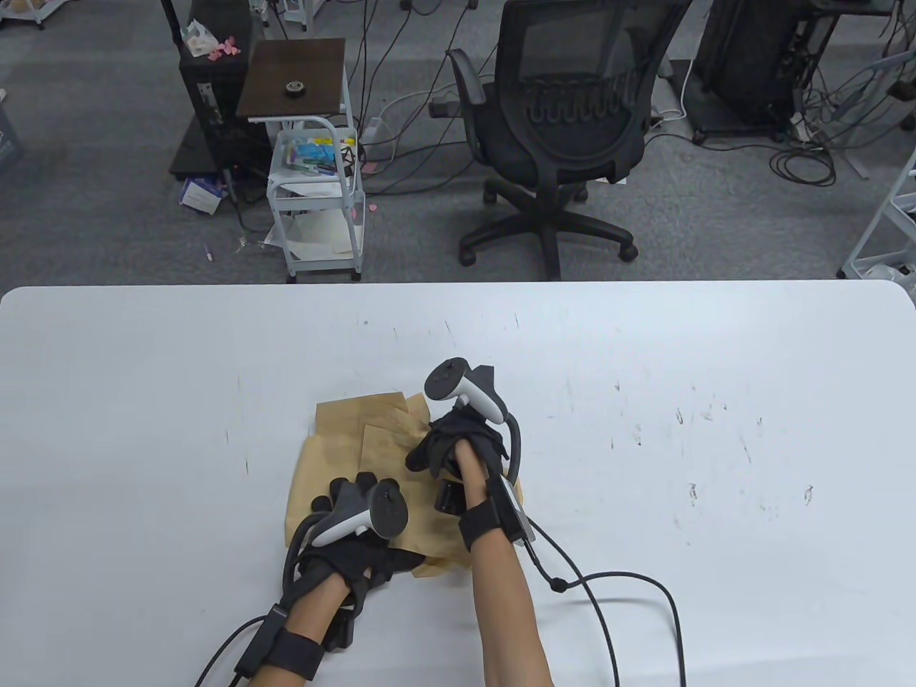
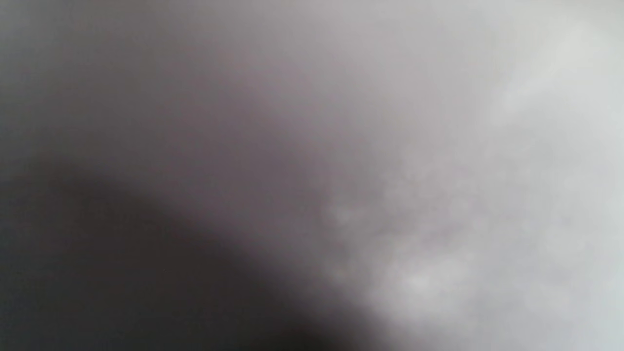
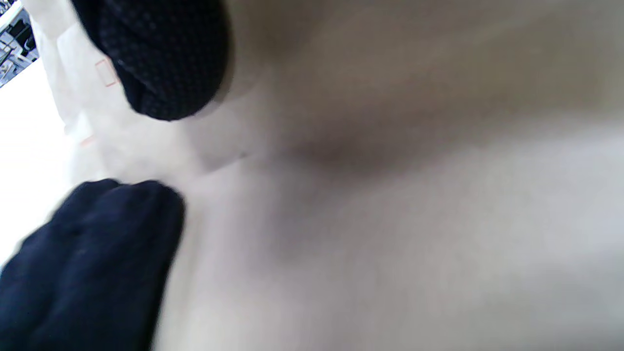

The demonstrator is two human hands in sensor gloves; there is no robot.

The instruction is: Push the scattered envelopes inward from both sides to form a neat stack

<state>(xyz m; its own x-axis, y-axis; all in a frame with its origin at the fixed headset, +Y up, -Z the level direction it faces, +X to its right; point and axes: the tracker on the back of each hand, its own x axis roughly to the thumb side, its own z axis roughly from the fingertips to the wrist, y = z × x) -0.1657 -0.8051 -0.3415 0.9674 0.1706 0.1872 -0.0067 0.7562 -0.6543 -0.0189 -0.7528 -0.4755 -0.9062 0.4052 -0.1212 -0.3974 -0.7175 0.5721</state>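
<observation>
Several brown paper envelopes lie overlapped in a loose pile near the front middle of the white table. My left hand rests on the pile's front left part, fingers pointing inward. My right hand rests on the pile's right side, fingers curled on the paper. In the right wrist view two dark gloved fingertips press on the pale envelope surface. The left wrist view is a grey blur with nothing to tell apart.
Black cables run from my right wrist across the table's front right. Beyond the table's far edge stand a black office chair and a white cart on the floor.
</observation>
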